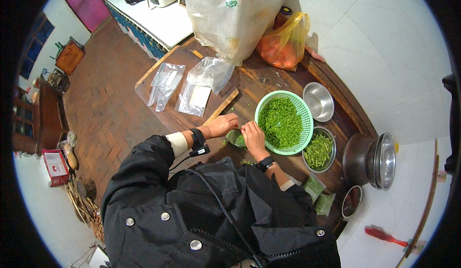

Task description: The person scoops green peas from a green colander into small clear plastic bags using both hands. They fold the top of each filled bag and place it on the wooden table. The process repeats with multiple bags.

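Note:
My left hand (222,124) and my right hand (253,136) pinch the top of a clear plastic bag (236,138) with chopped green vegetable pieces inside. Just right of them stands a light green plastic colander (308,124) holding finely chopped green vegetable (281,124). A steel bowl of longer cut green pieces (318,151) is beside the colander, with an empty steel bowl (318,101) behind it. Two filled clear bags (313,187) (325,204) lie near my right forearm. Flat clear zip bags (166,82) (192,99) rest on the wooden table at the left.
A large plastic-covered object (234,19) and a yellow bag of orange-red items (282,50) stand at the back. On the right are a dark metal pot (360,160) with steel basins and a small bowl (352,202). A white-topped table (155,19) adjoins at the back left.

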`<action>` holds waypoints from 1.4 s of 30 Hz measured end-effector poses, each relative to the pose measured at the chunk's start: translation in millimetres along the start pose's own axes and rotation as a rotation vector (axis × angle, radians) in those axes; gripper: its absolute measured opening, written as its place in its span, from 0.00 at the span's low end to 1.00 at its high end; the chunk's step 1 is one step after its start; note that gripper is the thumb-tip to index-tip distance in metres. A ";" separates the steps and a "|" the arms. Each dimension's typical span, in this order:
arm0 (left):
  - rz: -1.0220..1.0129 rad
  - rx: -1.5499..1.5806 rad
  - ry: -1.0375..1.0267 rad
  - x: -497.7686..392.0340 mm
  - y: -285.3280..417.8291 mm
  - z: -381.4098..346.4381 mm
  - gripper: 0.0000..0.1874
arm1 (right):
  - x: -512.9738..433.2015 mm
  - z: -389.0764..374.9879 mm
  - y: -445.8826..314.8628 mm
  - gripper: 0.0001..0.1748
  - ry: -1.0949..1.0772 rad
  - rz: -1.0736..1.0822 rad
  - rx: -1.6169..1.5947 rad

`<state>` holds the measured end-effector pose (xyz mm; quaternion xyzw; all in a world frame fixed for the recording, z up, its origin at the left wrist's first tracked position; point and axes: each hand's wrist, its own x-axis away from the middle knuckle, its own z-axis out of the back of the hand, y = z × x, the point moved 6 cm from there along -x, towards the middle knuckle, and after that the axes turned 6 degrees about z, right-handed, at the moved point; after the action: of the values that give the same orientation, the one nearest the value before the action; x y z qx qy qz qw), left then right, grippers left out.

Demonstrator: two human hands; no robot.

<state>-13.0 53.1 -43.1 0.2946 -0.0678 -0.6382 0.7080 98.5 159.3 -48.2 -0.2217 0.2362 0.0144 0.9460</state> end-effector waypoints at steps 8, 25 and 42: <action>-0.074 0.033 0.010 -1.5 0.6 -2.6 0.07 | 2.0 -4.2 -0.6 0.10 -0.020 0.057 0.074; 0.004 0.120 0.016 -6.5 8.7 3.2 0.06 | -0.3 -7.8 1.3 0.11 -0.082 -0.003 0.149; -0.001 0.016 -0.008 -9.6 19.2 8.1 0.07 | 28.1 24.6 15.1 0.06 0.018 -0.175 -0.025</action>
<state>-1.9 59.7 -24.1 0.2980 -0.0755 -0.6392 0.7049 132.3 181.2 -47.8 -0.2535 0.2240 -0.0671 0.9386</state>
